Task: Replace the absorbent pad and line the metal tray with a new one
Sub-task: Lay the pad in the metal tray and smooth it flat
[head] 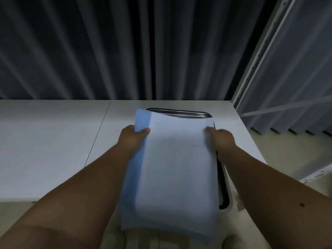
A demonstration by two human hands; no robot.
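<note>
A pale blue-and-white absorbent pad (172, 168) hangs in front of me, held at its two upper sides. My left hand (132, 138) pinches its blue left edge with the thumb on top. My right hand (221, 139) pinches its right edge. Behind and below the pad lies the metal tray (179, 112) on the white table (53, 141); only the tray's far rim and a strip of its right rim show, the rest is hidden by the pad. The pad's lower end droops past the table's front edge.
Dark pleated curtains (107, 51) hang behind the table. A white metal shelving frame (260, 60) stands at the right, just beyond the table's right edge. A seam (98, 133) runs across the tabletop left of the tray.
</note>
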